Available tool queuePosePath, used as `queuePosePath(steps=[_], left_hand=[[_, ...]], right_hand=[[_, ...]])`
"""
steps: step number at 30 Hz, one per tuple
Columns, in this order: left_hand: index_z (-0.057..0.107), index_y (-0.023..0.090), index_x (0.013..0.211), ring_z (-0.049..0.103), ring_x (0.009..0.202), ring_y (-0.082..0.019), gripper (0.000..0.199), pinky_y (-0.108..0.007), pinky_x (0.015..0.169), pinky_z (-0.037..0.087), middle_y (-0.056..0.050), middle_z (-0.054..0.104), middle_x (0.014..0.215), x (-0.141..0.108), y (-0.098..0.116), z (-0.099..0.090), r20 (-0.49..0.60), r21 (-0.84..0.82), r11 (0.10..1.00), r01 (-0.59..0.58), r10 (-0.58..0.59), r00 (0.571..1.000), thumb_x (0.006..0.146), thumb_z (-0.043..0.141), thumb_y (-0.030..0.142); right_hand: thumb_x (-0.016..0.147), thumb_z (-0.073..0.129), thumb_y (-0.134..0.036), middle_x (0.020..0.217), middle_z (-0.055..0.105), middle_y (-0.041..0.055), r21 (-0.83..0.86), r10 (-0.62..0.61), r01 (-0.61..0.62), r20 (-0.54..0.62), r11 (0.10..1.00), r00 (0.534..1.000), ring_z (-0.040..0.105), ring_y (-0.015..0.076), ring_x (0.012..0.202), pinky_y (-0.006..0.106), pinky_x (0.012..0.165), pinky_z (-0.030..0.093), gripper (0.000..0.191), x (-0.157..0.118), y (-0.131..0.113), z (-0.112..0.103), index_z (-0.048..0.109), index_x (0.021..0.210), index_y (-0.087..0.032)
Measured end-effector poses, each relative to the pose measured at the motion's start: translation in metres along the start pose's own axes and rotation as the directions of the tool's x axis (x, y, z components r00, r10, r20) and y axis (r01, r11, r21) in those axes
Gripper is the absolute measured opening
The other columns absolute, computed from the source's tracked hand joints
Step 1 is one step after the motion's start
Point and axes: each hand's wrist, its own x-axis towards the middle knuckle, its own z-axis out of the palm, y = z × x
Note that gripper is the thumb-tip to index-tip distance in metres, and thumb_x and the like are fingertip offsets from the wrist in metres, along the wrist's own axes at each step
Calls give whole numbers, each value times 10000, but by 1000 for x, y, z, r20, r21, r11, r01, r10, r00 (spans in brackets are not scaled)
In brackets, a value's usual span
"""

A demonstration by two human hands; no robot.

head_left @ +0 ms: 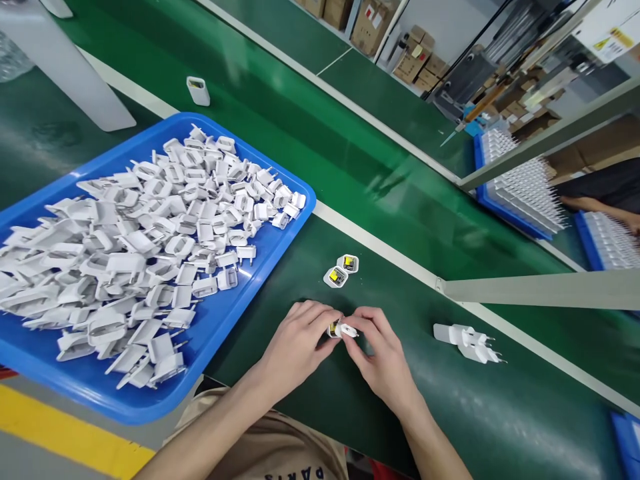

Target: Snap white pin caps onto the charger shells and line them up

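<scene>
So the left hand (305, 337) has its fingertips pinched on a white open housing (333, 329) with yellow showing inside, and the right hand (379, 347) is pinching a small white pronged piece (347, 330) right up against it. Both hands are closed on their parts, over the dark green worktop (320, 380). Just past them sit two more open housings (342, 271), touching each other, yellow and dark bits inside. Off to the left there's a big blue tray (240, 300) heaped with loose white plug shells (150, 247), prongs pointing every which way. One lone white housing (199, 91) is beyond the tray's far edge, on the brighter green strip (350, 180). Over to the right, a little cluster of white plugs (469, 342) lies with its prongs pointing away from the hands.
</scene>
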Motion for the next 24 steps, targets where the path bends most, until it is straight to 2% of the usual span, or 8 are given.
queuePosePath(steps=[3,9,13,16,18,20,22,24], left_hand=[[593,231,1133,656,993,-205,279,-366,866,489,-9,725,1079,2,-2,-4,26,-27,1000,16,-15,1000,905,701,110],[590,243,1131,656,1001,-202,317,-350,869,489,-5,718,1082,2,-6,-2,2,-37,999,5,-5,1000,871,687,89],[593,200,1211,633,897,-236,368,-379,810,493,-45,689,1000,2,-1,5,-63,190,982,-7,19,998,857,666,130],[617,187,945,606,753,-246,132,-387,701,471,-38,641,818,1,3,10,-112,353,934,58,-20,993,859,707,231],[578,197,854,605,698,-241,201,-384,664,457,-33,635,764,0,4,12,-121,394,914,96,-52,991,857,748,303],[591,177,974,632,701,-243,273,-388,684,463,-37,669,785,-2,4,11,-98,394,915,92,-58,993,851,770,342],[572,162,1129,651,702,-236,357,-387,710,460,-28,693,798,-5,2,9,-53,363,930,59,-42,998,858,750,311],[562,177,1140,641,662,-218,294,-375,698,435,0,683,755,-8,1,8,-22,329,944,34,-29,999,880,684,239]], right_hand=[[997,620,-175,1018,656,67,-63,-22,20,-36,998,999,662,208,930,356,824,584,146,3,-1,2,669,1118,-241],[1009,595,-164,1026,681,73,-33,-56,55,-27,998,998,677,211,909,344,770,582,159,4,-3,-3,669,1126,-243],[1001,624,-231,897,667,37,-41,78,-81,-75,996,994,634,174,739,296,649,551,73,-2,-8,-4,633,1073,-229],[999,627,-253,808,641,-2,-43,153,-158,-98,987,983,567,140,625,264,581,514,47,-7,-13,0,615,1040,-234],[1004,622,-263,827,652,4,-42,168,-172,-91,984,982,566,138,624,258,570,509,56,-9,-16,4,622,1053,-237],[1009,613,-262,846,658,15,-44,165,-169,-91,985,982,579,141,638,257,571,513,80,-10,-18,9,632,1082,-236],[1008,608,-245,843,654,17,-50,144,-149,-88,988,986,593,144,651,258,583,520,95,-9,-18,14,641,1097,-233],[1004,607,-219,836,648,17,-57,110,-115,-84,992,990,604,147,667,263,599,522,87,-9,-17,18,640,1084,-227]])
